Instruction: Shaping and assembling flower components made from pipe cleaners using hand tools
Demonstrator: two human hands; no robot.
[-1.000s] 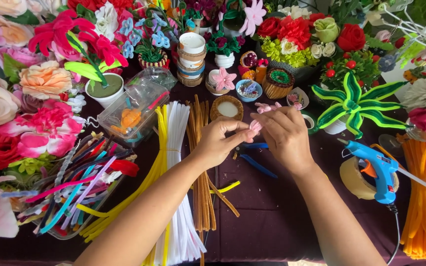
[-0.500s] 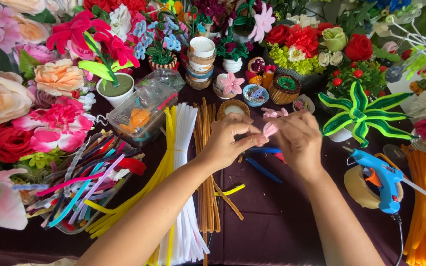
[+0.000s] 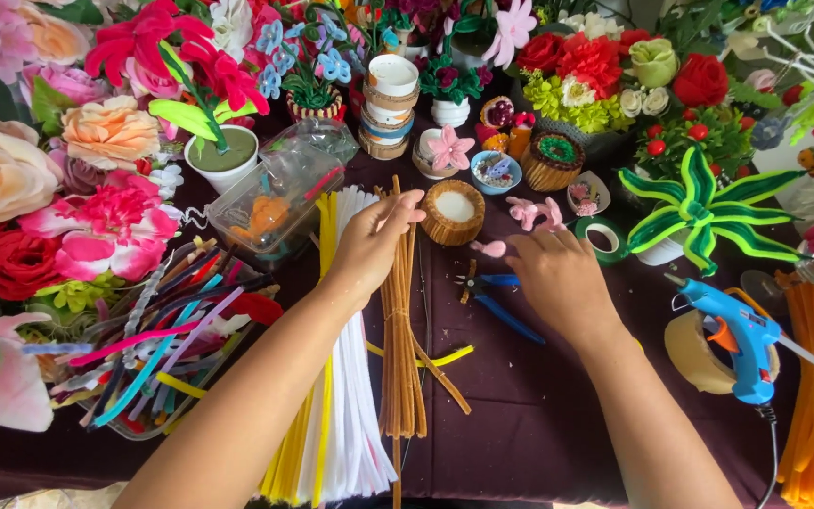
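Left hand (image 3: 369, 247) fingers spread over brown pipe-cleaner bundle (image 3: 399, 311), near clear plastic box (image 3: 275, 193). Right hand (image 3: 562, 283) flat on dark tablecloth (image 3: 539, 415), probably empty, beside small pink petal piece (image 3: 492, 248).

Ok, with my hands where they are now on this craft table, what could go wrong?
The left hand reaches over the brown pipe cleaner bundle; a sweep could scatter it or nudge the small round pot. The right hand sits by the blue-handled pliers and loose pink petals, which are easily brushed away. The glue gun cord might snag.

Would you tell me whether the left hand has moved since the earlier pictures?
Yes. The left hand has left the right hand and moved left onto the brown pipe cleaners.
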